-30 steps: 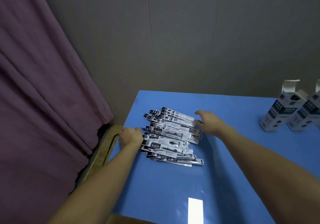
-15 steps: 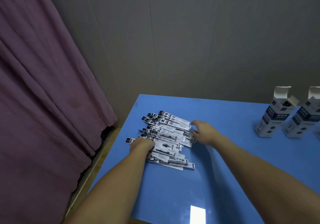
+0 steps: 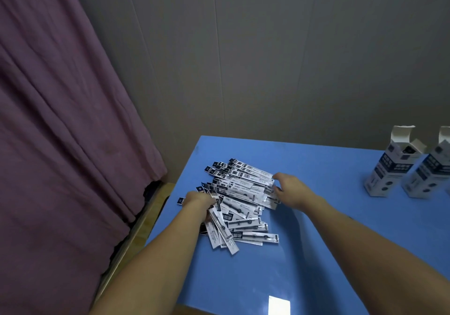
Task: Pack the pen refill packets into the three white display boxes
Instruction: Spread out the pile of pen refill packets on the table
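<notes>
A loose pile of several black-and-white pen refill packets (image 3: 243,188) lies on the blue table (image 3: 316,254) near its far left corner. My left hand (image 3: 198,199) grips a few packets (image 3: 220,232) at the pile's left end; they hang tilted toward me. My right hand (image 3: 289,189) sits at the pile's right end, its fingers curled against the packet tips. Two white display boxes stand upright with top flaps open at the far right, one (image 3: 392,166) left of the other (image 3: 428,176), which the frame edge cuts.
A purple curtain (image 3: 60,132) hangs along the left, close to the table's left edge. A grey wall (image 3: 280,59) stands behind the table. A wooden ledge (image 3: 138,229) shows in the gap between curtain and table. A bright light reflection (image 3: 278,305) lies near the front edge.
My left hand moved from the table's left edge onto the pile and took hold of a few packets, swinging them toward me. My right hand stayed at the pile's right end.
</notes>
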A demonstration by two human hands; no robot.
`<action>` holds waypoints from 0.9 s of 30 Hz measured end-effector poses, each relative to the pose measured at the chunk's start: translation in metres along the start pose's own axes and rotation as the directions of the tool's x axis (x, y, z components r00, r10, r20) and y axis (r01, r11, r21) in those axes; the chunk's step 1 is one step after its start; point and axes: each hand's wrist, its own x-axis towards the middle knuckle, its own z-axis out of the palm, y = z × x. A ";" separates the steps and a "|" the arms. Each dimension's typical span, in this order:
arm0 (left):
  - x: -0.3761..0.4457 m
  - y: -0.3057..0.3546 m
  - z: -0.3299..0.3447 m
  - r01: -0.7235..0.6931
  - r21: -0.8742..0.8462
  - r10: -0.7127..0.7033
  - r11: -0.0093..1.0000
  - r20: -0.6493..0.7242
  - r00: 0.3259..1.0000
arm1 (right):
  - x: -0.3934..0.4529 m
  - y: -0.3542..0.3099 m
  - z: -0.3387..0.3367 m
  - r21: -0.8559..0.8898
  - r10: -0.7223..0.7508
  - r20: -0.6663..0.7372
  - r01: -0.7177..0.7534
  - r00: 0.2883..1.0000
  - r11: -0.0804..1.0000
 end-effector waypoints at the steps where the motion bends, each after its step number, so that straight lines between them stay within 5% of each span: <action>1: -0.001 0.000 -0.001 -0.005 -0.039 0.006 0.999 0.021 1.000 | 0.000 -0.001 0.000 0.001 0.003 0.000 -0.003 1.000 1.000; 8: -0.003 0.002 -0.007 -0.071 -0.128 0.087 0.989 0.125 0.988 | 0.001 -0.009 -0.002 -0.013 0.008 -0.004 -0.009 1.000 1.000; 27: 0.000 0.013 -0.027 -0.356 -0.234 0.390 0.905 0.117 0.913 | -0.003 -0.021 -0.003 0.010 0.034 -0.030 -0.034 0.999 0.999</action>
